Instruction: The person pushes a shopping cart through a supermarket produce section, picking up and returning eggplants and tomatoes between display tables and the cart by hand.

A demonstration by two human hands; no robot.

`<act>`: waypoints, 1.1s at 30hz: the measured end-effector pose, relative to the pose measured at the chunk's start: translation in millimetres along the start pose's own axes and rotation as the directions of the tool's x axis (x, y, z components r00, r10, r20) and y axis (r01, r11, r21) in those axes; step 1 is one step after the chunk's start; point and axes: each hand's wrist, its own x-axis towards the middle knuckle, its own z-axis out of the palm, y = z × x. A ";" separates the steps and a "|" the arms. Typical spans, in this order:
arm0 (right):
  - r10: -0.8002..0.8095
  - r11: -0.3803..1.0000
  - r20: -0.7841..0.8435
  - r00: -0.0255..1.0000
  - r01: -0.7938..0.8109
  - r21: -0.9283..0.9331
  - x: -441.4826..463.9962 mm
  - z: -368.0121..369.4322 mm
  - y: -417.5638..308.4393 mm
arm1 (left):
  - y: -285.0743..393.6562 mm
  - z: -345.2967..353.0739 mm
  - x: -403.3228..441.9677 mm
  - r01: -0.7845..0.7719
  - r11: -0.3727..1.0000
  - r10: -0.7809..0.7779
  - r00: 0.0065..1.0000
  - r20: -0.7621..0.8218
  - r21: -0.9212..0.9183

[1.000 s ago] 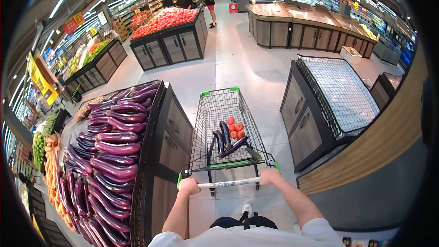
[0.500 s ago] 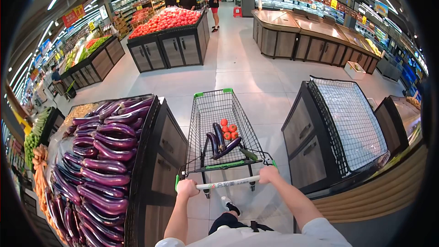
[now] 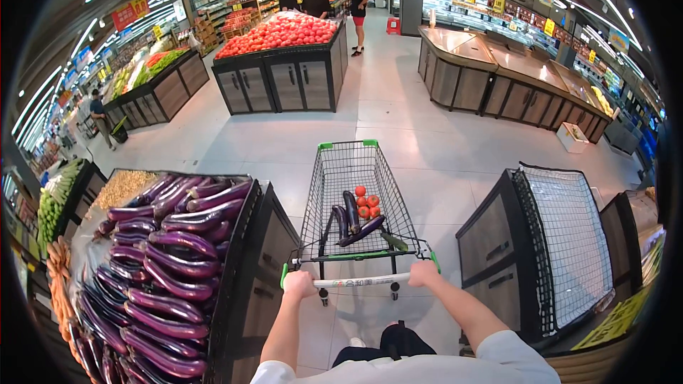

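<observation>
The white handle bar (image 3: 366, 281) carries printed characters, 合和美, beside a small logo; finer print next to them is too small to read. The left hand (image 3: 299, 284) has its grip closed round the bar's left end, the right hand (image 3: 425, 274) likewise at the right end. Inside the wire cart (image 3: 318, 183), three eggplants (image 3: 352, 213) lie near its handle end, beside red tomatoes (image 3: 369, 206) and a green vegetable (image 3: 395, 242). The eggplant stand (image 3: 273, 242) edges close to the cart's left side; a wider strip of floor (image 3: 434, 203) separates its right side from the mesh-lined stand (image 3: 494, 242). Open floor lies ahead, up to the tomato stand (image 3: 284, 85).
</observation>
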 end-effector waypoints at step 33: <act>-0.180 0.949 0.018 0.983 0.179 -0.259 472.1 -289.1 66.1 | -45.2 -116.2 357.1 0.371 0.912 -0.392 0.914 -0.105 -0.174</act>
